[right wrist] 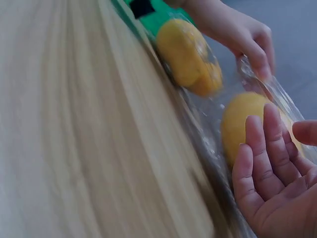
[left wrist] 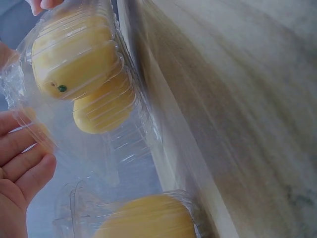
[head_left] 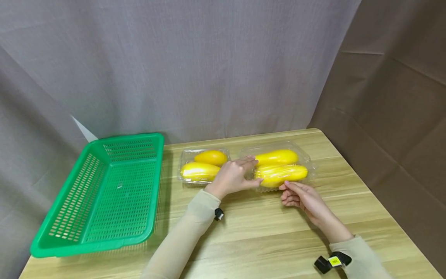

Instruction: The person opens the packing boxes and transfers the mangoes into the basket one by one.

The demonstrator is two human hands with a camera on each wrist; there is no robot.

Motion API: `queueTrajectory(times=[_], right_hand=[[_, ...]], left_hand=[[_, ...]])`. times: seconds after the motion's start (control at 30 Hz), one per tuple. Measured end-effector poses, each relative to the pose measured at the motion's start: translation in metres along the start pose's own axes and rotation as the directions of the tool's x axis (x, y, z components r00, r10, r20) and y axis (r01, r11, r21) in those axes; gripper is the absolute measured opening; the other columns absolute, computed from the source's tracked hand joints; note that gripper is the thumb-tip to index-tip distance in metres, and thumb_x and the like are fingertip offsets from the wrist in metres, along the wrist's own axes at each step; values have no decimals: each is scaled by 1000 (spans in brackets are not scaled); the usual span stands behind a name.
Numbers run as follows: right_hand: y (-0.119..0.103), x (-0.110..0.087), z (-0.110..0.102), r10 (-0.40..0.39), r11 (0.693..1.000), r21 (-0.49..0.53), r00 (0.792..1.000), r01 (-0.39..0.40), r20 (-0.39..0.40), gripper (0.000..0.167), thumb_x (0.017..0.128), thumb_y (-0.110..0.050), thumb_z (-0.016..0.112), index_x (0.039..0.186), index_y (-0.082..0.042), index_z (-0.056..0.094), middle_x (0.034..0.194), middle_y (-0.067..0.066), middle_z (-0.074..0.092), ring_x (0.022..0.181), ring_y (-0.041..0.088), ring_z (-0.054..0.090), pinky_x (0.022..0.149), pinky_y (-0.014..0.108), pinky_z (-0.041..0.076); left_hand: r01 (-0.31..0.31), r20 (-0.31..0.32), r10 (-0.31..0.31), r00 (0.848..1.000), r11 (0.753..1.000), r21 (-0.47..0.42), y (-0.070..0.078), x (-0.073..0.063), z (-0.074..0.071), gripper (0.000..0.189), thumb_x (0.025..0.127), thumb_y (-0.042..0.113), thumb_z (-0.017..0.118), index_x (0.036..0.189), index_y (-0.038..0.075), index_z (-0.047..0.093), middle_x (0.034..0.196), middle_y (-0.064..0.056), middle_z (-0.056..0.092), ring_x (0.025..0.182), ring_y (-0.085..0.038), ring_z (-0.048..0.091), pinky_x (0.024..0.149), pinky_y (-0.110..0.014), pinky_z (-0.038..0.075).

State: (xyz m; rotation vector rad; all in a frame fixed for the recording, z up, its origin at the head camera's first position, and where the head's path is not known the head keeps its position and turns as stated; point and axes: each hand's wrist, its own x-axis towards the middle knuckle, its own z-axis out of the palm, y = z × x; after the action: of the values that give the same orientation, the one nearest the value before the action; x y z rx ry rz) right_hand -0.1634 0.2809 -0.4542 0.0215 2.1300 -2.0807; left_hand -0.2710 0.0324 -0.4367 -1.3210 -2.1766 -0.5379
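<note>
Two long yellow fruits (head_left: 278, 176) that look like mangoes lie in a clear plastic clamshell box (head_left: 303, 153) at the right. My left hand (head_left: 237, 174) holds this box by its left end, thumb near the front corner and fingers toward the back. At the front edge is my right hand (head_left: 301, 195), its thumb and index fingertips right by the rim. In the right wrist view the right fingers (right wrist: 267, 158) are loosely bent, with the thumb apart from them. A second clear box (head_left: 182, 155) with two more yellow fruits (head_left: 198, 171) stands left of the first.
A large green perforated plastic basket (head_left: 158, 186) stands at the left of the wooden table (head_left: 251, 236). Behind the table hangs a grey curtain (head_left: 223, 69), and brown cloth (head_left: 393, 97) hangs along the right.
</note>
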Motion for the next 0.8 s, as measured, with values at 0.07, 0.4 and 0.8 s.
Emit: queueTrajectory(times=[0.07,0.4,0.8], right_hand=[[2,2,6,6,1000,0,1000,-6,12,41,107,-32,51,109,5,68,80,0,70,74,14,69,74,29,59],[11,7,28,20,999,27,999,-21,32,42,107,-33,51,117,5,67,81,2,70,73,14,68,74,29,59],[10,14,35,19,991,131,988,-39,151,33,108,-31,48,104,-15,76,79,-2,72,75,12,70,75,29,59]], left_hand=[[2,5,-2,1000,1000,-5,0,-1,0,52,86,45,75,119,4,73,124,-13,69,115,-21,67,78,-27,59],[-6,4,6,1000,1000,-1,2,-3,1,52,86,45,75,118,4,73,124,-13,69,116,-21,66,83,-28,59],[-21,16,21,1000,1000,1,4,-3,1,55,86,45,76,120,4,72,127,-15,68,119,-25,64,85,-29,58]])
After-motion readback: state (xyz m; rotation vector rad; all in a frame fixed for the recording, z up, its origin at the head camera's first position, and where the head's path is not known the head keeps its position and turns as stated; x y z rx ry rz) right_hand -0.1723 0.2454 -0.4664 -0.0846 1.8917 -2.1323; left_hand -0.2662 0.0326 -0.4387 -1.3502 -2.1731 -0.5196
